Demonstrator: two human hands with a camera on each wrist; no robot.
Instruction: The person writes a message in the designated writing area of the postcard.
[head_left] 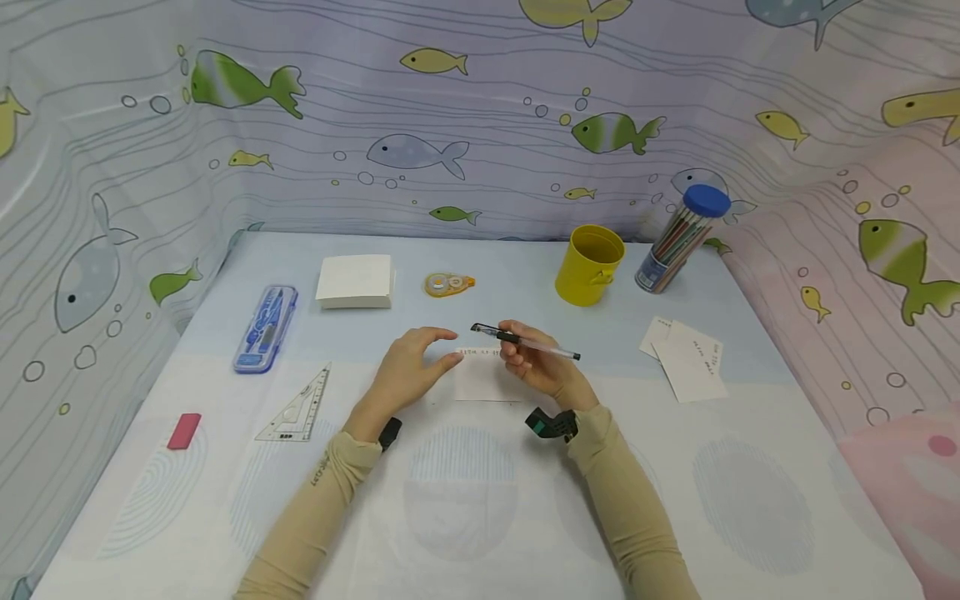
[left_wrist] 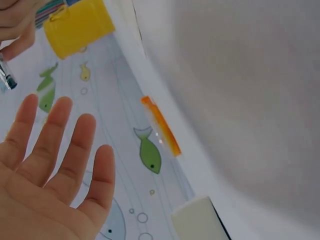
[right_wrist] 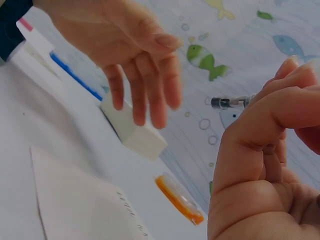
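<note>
In the head view my right hand point(head_left: 546, 371) grips a gel pen point(head_left: 551, 347) with a clear barrel and black ends, held slantwise above the table. Under and between the hands lies a white card point(head_left: 483, 382) with a line of handwriting along its top edge. My left hand point(head_left: 405, 372) is raised left of the card, holding nothing. Its fingers look straight and spread in the left wrist view point(left_wrist: 60, 175). One dark end of the pen point(right_wrist: 230, 103) sticks out past the curled right fingers in the right wrist view.
Behind the hands are a stack of blank cards point(head_left: 354, 282), a correction tape point(head_left: 448, 285), a yellow bucket point(head_left: 581, 279) and a pencil jar point(head_left: 678, 242). Written cards point(head_left: 686, 358) lie right. At left are a blue case point(head_left: 266, 329), a set square point(head_left: 298, 410) and a pink eraser point(head_left: 183, 431).
</note>
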